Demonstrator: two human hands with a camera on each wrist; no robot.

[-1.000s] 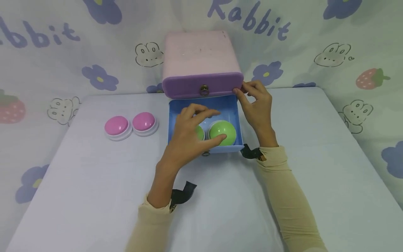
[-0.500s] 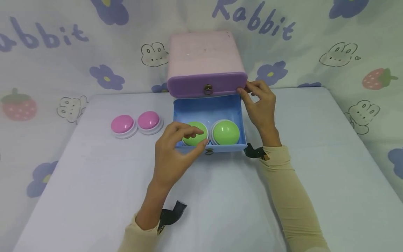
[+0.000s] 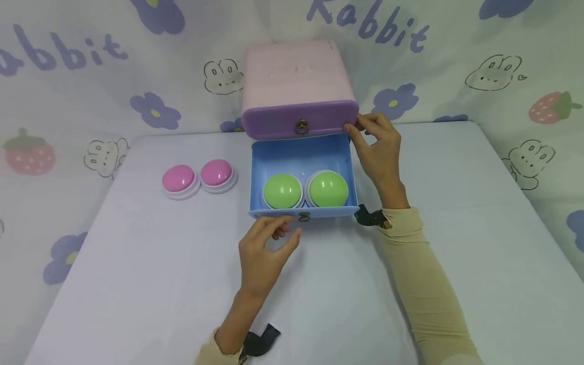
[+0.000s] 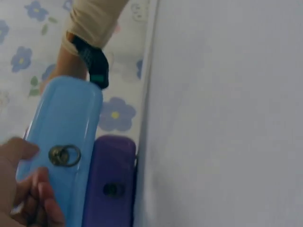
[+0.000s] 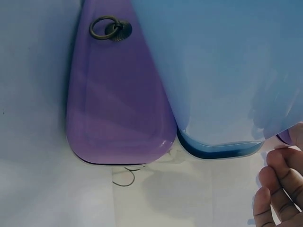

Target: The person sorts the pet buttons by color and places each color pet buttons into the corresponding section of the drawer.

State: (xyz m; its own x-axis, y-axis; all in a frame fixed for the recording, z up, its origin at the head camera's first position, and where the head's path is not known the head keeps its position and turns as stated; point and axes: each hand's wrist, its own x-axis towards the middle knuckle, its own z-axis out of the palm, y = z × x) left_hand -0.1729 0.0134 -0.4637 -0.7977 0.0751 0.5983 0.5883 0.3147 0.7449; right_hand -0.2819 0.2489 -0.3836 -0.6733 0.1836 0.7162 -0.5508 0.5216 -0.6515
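Observation:
A pink drawer cabinet (image 3: 296,73) has a purple top drawer front (image 3: 274,122) with a ring pull. Beneath it a blue drawer (image 3: 301,147) is pulled out, two green domed push lights or buttons (image 3: 282,191) on white bases inside near its front. My right hand (image 3: 380,152) holds the cabinet's right front corner, thumb on the purple front, fingers along the side. My left hand (image 3: 264,253) is just before the blue front, fingers bent, thumb apart, close to its brass ring pull (image 4: 65,155) and holding nothing.
Two pink domed buttons (image 3: 178,178) on white bases stand left of the drawer on the white table (image 3: 137,263). A lower purple drawer front (image 5: 118,99) shows under the blue one. A rabbit-patterned cloth (image 3: 182,45) hangs behind.
My left hand has drawn back from over the green buttons inside the blue drawer to in front of the drawer. My right hand has stayed at the cabinet corner.

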